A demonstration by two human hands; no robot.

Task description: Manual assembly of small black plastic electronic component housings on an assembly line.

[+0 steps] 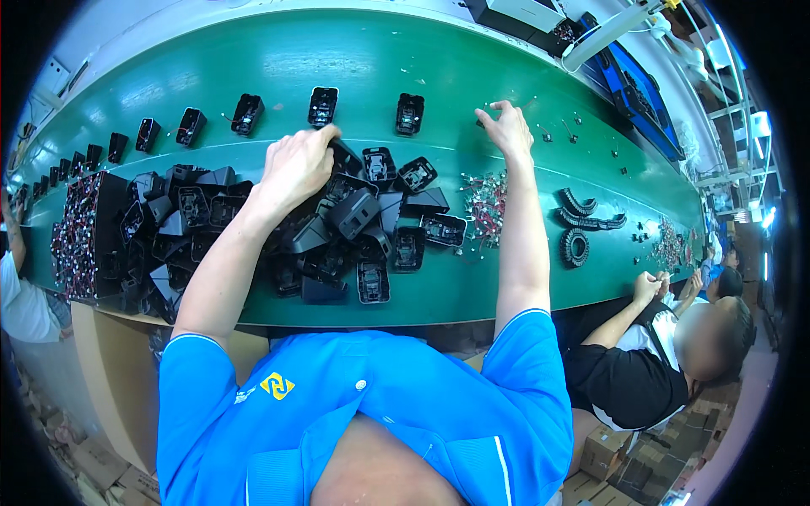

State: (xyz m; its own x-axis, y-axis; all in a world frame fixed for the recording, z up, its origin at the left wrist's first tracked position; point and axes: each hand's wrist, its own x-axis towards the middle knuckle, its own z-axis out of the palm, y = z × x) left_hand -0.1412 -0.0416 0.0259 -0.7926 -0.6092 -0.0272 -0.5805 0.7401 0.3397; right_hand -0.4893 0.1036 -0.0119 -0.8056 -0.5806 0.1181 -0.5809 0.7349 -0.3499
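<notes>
Item: black housings (371, 219), heaped on the green desk (278, 59), directly under and around our left hand (295, 164). Its fingers (325, 135) curl down into the top of the heap, closed on a housing as far as we can tell, though the part itself is hidden beneath the palm. Item: row of single housings (322, 106), standing apart along the desk just beyond those fingers. Item: small dark part (481, 124), at the tips of our right hand (506, 128), whose fingers (492, 112) are pinched together on or right over it; more such bits (557, 133) lie scattered to the right of them. Item: red-and-white wire bundle (484, 202), nearer us than the right fingers. Handling note: we judge it best to lift one housing clear of the heap without dragging its neighbours, and to keep the pinch light and square so the small part does not skid away.
</notes>
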